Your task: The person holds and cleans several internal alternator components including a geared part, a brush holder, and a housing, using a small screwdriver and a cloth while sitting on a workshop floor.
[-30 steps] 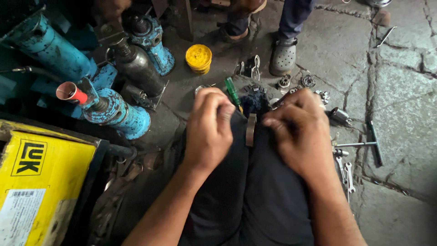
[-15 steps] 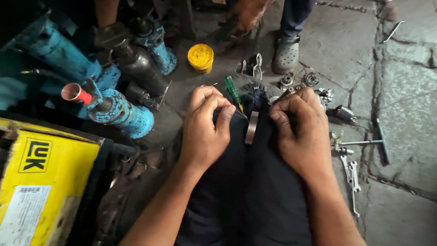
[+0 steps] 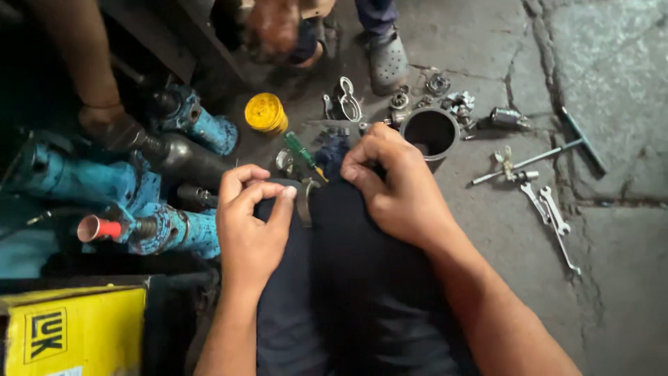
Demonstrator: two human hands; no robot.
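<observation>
Metal ring (image 3: 304,202), a dull grey band seen edge-on, stands wedged between the person's dark-trousered knees (image 3: 362,278), just beside the fingertips of both hands. The left hand (image 3: 250,223) rests on the left knee with thumb and forefinger curled toward each other near the ring; whether they actually pinch it cannot be told. The right hand (image 3: 396,188) is clenched over the right knee, its fingers folded under and hiding what, if anything, they grip.

Behind the ring a green-handled screwdriver (image 3: 300,148) lies on the cracked, grimy concrete floor (image 3: 612,90). A black cylindrical sleeve (image 3: 430,132), hollow and smooth-walled, stands just beyond the right hand. A ribbed yellow round cap (image 3: 265,112) sits further back. Chipped blue-painted machine parts (image 3: 104,188), oily and rough, lie at left, one with a red-tipped tube. Slim steel spanners (image 3: 553,212) and a T-handle wrench (image 3: 550,153) lie at right. A yellow cardboard box (image 3: 76,331) with a black-framed label fills the lower left corner.
</observation>
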